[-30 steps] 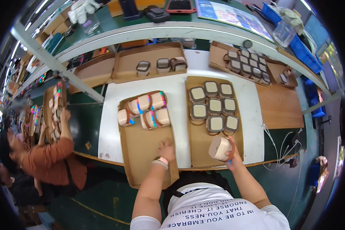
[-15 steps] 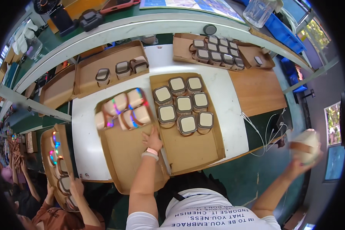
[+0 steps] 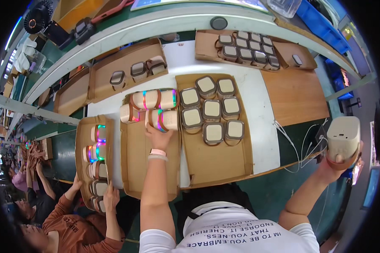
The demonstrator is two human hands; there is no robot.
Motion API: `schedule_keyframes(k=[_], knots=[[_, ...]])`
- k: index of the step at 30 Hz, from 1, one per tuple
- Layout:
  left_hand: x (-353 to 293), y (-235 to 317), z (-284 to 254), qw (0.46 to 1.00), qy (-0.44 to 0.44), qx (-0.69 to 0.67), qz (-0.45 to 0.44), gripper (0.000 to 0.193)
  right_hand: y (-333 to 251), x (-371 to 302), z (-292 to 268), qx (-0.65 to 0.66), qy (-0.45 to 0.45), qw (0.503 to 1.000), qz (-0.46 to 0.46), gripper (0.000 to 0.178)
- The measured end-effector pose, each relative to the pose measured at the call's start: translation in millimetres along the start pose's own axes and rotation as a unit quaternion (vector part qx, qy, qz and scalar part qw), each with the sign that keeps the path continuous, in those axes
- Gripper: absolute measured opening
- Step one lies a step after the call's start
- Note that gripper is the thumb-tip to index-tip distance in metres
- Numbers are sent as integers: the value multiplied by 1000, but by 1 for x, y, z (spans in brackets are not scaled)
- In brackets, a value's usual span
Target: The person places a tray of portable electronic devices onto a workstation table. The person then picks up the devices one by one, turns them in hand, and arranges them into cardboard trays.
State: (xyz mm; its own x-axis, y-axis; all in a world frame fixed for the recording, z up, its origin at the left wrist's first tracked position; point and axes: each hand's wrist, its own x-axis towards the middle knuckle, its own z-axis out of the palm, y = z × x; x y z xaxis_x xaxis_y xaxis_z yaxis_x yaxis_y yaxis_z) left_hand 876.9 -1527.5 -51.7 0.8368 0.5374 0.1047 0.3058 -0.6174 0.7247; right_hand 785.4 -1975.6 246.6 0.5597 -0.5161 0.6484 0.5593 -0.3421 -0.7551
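Observation:
My right hand, raised beyond the table's right edge, grips a cream portable speaker by its lower end, near a brown strap. A small port shows on its side. My left hand reaches into the middle cardboard tray, fingers closed around the near side of a lit cream speaker; its fingertips are partly hidden. Behind it lie several more speakers with brown straps and coloured light rings. To the right, a second cardboard tray holds several upright speakers with square cream tops and dark rims.
At left, a co-worker's hands hold a tray of lit speakers. More trays stand at the back, one with several speakers, another with a few. White cables hang by a wooden board. A metal rail crosses above.
My left hand has moved from the tray's inner edge onto a speaker. My right hand has turned the speaker it holds more upright. The co-worker's tray has come closer to the middle tray.

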Motion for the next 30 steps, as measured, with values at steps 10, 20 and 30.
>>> schedule_keyframes(k=[10,20,30], knots=[[21,-17,-49,981,-41,185,41,45,111,-101,-2,211,-21,845,492,74],[-108,71,-153,565,-81,-739,-357,38,109,-213,112,4,-843,530,92,86],[-160,105,-202,486,-54,-795,-359,47,139,-213,244,-200,-823,502,-172,77]])
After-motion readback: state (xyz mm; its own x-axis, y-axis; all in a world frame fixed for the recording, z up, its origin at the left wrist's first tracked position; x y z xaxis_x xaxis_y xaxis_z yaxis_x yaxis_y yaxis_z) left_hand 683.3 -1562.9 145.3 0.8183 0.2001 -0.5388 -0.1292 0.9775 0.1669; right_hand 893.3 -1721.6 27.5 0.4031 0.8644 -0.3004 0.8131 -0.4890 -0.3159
